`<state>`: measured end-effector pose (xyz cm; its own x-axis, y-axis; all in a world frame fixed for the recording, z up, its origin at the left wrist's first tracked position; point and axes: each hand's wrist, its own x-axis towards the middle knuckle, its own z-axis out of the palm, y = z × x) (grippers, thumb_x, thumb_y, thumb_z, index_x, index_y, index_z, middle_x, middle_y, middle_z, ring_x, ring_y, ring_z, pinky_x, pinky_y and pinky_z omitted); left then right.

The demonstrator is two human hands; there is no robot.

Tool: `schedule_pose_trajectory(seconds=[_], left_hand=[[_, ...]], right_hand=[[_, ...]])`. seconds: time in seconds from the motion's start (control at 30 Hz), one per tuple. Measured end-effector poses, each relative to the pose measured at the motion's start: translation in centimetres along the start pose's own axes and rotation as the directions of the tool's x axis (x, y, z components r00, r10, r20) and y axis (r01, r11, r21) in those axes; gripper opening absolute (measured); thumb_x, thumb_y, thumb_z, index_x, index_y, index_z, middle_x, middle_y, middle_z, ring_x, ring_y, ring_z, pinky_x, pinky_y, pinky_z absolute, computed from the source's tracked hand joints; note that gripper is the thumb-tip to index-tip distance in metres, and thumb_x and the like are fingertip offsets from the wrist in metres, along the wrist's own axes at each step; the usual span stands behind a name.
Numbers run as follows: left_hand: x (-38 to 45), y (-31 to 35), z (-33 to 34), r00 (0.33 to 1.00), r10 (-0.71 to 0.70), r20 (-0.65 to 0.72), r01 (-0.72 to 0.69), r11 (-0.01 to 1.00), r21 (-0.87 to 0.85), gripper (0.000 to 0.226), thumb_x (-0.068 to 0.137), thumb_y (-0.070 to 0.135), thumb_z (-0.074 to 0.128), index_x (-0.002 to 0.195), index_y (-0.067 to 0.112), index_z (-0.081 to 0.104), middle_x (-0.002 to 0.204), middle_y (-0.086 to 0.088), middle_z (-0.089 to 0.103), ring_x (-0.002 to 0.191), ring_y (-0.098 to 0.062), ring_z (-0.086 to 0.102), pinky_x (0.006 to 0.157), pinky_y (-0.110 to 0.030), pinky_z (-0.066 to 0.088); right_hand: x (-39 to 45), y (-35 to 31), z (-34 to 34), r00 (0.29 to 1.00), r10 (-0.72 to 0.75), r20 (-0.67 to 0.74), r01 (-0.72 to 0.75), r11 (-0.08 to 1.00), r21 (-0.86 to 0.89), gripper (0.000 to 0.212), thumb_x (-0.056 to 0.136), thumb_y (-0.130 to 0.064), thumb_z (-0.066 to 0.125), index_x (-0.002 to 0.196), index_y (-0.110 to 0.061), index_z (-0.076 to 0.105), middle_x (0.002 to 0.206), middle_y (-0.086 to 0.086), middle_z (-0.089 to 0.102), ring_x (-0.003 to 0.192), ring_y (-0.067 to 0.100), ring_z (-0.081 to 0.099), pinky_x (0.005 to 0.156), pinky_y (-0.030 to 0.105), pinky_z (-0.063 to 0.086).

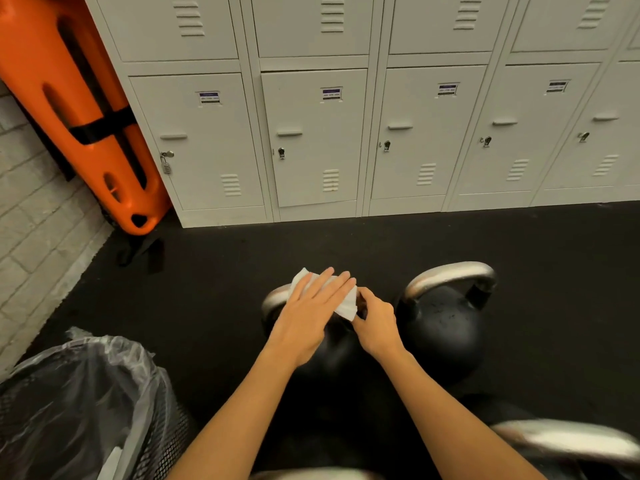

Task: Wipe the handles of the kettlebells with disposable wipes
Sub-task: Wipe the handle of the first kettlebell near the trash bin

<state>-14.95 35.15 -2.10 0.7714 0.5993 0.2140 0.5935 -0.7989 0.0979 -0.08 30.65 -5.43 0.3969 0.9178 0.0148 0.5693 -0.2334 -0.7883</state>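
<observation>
A black kettlebell point(332, 355) with a steel handle point(273, 297) stands on the dark floor in the middle. A white disposable wipe point(346, 303) lies over that handle. My left hand point(308, 317) presses flat on the wipe with fingers extended. My right hand point(375, 323) pinches the wipe's right edge at the handle. A second black kettlebell point(440, 327) with a bare steel handle point(450, 273) stands just to the right. Another steel handle point(568, 441) shows at the bottom right.
A mesh waste bin point(79, 410) lined with a clear bag stands at the bottom left. Grey lockers point(311, 133) run along the back. An orange board point(79, 109) leans in the left corner against a brick wall point(31, 230).
</observation>
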Motion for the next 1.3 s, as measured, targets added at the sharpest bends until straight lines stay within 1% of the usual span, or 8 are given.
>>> schedule_pose_trajectory(seconds=[0.1,0.2,0.4,0.63,0.83,0.97,1.13,1.3], left_hand=[[-1.2,-1.2,0.1,0.986,-0.162,-0.044,0.150,0.969,-0.193,0.092,0.083,-0.014,0.045,0.153,0.036,0.009,0.161,0.014,0.010,0.146,-0.002,-0.004,0.120,-0.030,-0.007],[-1.0,-1.2,-0.1,0.966,-0.252,-0.060,0.241,0.960,-0.142,0.078,0.090,-0.002,0.046,0.153,0.031,0.015,0.159,0.009,0.022,0.148,-0.010,0.009,0.120,-0.033,-0.002],[0.8,0.9,0.1,0.983,-0.169,-0.067,0.173,0.983,0.054,0.065,0.095,0.017,0.046,0.152,0.025,0.017,0.155,0.002,0.029,0.143,-0.019,0.025,0.119,-0.039,0.006],[-0.5,-0.3,0.6,0.991,-0.105,-0.088,0.109,0.993,0.043,0.078,0.091,0.012,0.053,0.154,0.028,0.011,0.160,0.003,0.021,0.147,-0.022,0.019,0.117,-0.039,-0.003],[0.6,1.4,1.1,0.998,-0.027,-0.050,0.038,0.974,0.224,0.059,0.097,0.042,0.028,0.152,0.021,0.025,0.157,-0.002,0.032,0.145,-0.030,0.026,0.118,-0.052,0.009],[1.3,1.6,1.2,0.999,0.047,-0.006,-0.044,0.957,0.286,0.059,0.097,0.036,0.046,0.151,0.022,0.028,0.155,0.000,0.035,0.142,-0.029,0.031,0.117,-0.051,0.012],[0.0,-1.0,0.2,0.976,-0.175,-0.131,0.181,0.983,0.041,0.062,0.098,0.023,0.046,0.152,0.029,0.017,0.149,0.004,0.039,0.135,-0.018,0.038,0.117,-0.041,0.021],[0.4,0.3,0.0,0.978,-0.198,-0.063,0.203,0.976,0.075,0.068,0.096,0.019,0.047,0.154,0.027,0.011,0.155,0.003,0.029,0.141,-0.022,0.026,0.119,-0.045,0.012]], right_hand=[[0.0,-0.1,0.0,1.000,-0.011,-0.025,0.011,1.000,-0.007,0.032,0.091,-0.023,0.066,0.121,-0.019,0.057,0.104,-0.002,0.066,0.092,0.011,0.062,0.084,0.026,0.051],[0.1,0.0,0.3,0.999,0.000,-0.042,0.000,1.000,-0.005,0.031,0.091,-0.025,0.066,0.120,-0.019,0.058,0.103,-0.002,0.067,0.092,0.012,0.063,0.085,0.028,0.051],[0.2,0.2,0.1,1.000,-0.013,-0.019,0.013,1.000,-0.011,0.031,0.091,-0.024,0.066,0.120,-0.018,0.058,0.102,-0.004,0.067,0.090,0.009,0.062,0.086,0.029,0.052],[0.2,0.4,-0.4,0.999,-0.037,0.029,0.038,0.999,-0.034,0.037,0.092,-0.025,0.064,0.127,-0.022,0.054,0.111,-0.005,0.066,0.099,0.009,0.062,0.089,0.027,0.050],[0.1,0.2,-0.4,0.997,-0.051,0.057,0.054,0.996,-0.064,0.043,0.090,-0.017,0.065,0.130,-0.020,0.050,0.113,0.000,0.066,0.100,0.013,0.064,0.088,0.031,0.054],[0.3,0.3,-0.9,0.996,-0.033,0.084,0.044,0.992,-0.122,0.050,0.091,-0.019,0.065,0.136,-0.017,0.046,0.114,0.002,0.067,0.099,0.014,0.064,0.088,0.030,0.053],[0.3,-0.1,-0.8,0.996,-0.029,0.087,0.044,0.985,-0.169,0.023,0.094,-0.027,0.060,0.115,-0.020,0.053,0.098,-0.002,0.066,0.084,0.011,0.062,0.073,0.024,0.047],[0.3,-0.3,-0.5,0.998,-0.023,0.067,0.034,0.984,-0.175,0.023,0.095,-0.025,0.060,0.115,-0.018,0.053,0.101,0.000,0.066,0.081,0.009,0.060,0.073,0.023,0.047]])
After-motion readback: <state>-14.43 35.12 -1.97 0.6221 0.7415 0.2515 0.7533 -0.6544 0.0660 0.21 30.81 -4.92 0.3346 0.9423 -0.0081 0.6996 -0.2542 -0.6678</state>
